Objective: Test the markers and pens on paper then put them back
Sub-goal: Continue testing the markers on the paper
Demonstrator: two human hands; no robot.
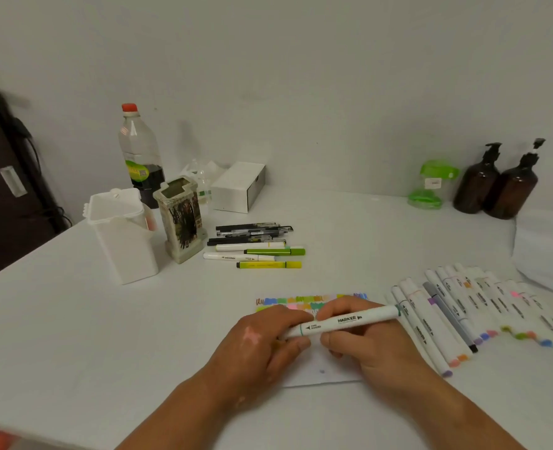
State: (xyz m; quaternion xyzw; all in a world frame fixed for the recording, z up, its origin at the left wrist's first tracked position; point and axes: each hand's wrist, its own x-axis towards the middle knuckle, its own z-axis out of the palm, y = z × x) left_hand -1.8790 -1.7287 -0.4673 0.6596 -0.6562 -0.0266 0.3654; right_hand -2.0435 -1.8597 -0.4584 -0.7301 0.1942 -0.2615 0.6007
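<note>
A white marker (343, 322) is held level above the paper (314, 368) by both hands. Its left end, beside a green ring, is pinched by the left hand (262, 345), and its barrel is gripped by the curled fingers of the right hand (362, 345). Coloured test strokes are seen along the paper's far edge. A row of markers (469, 313) is laid on the table (74, 336) to the right, and pens (255, 245) are gathered beside a decorated holder (181, 219) and a white container (122, 235).
</note>
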